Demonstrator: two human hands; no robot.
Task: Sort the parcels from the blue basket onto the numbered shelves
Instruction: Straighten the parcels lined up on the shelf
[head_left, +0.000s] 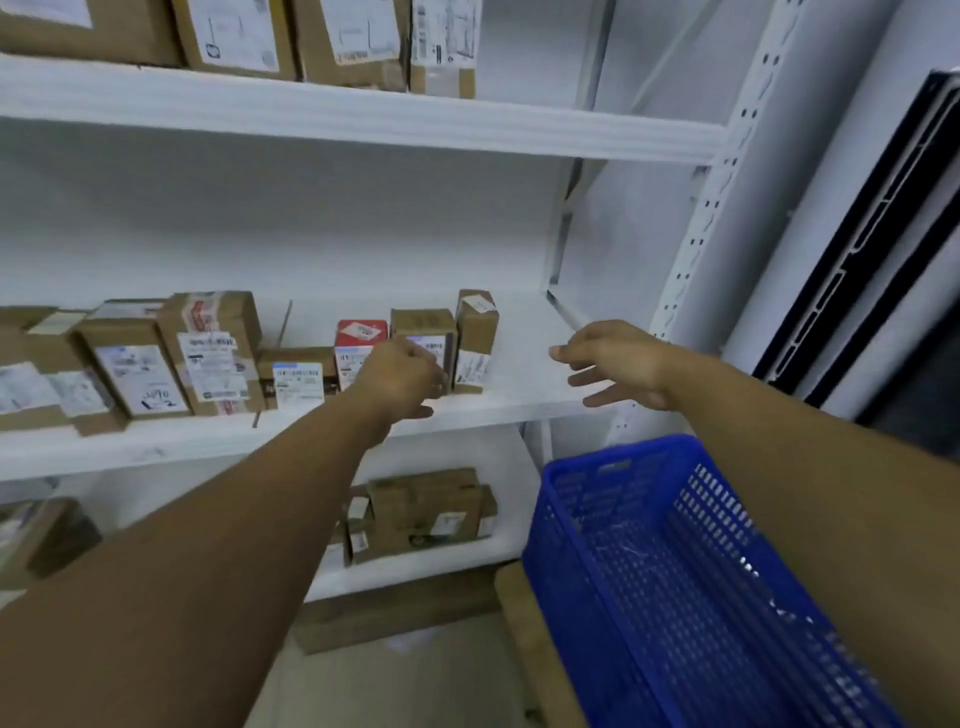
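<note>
Reaches with the left hand (400, 376) to the middle shelf (519, 387), fingers curled against the front of a small brown parcel (423, 323) standing between a red-and-white parcel (361, 332) and a taller brown parcel (477, 332); cannot tell whether the fingers clasp it. Holds the right hand (615, 364) over the right end of that shelf, fingers straight and spread. Stands beside the blue basket (649, 571), low at the right, under the right forearm. Faces further parcels on the upper shelf (363, 122) and lower shelf (415, 571).
</note>
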